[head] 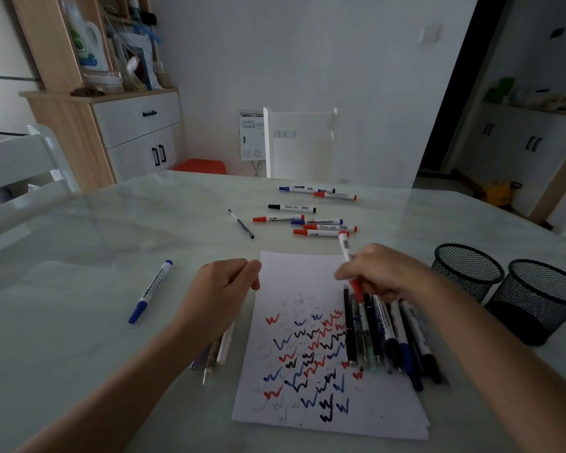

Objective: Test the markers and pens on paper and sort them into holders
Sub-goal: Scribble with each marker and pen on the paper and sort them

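From the head camera, your right hand (pixel 384 273) grips a red marker (pixel 345 250) above the top right part of the paper (pixel 307 276). Your left hand (pixel 223 286) sits curled at the paper's top left corner; you cannot tell if it holds anything. A pile of pens (pixel 383 335) lies just under your right hand. Two black mesh holders (pixel 468 269) stand to the right. A blue marker (pixel 151 291) lies left of your left hand.
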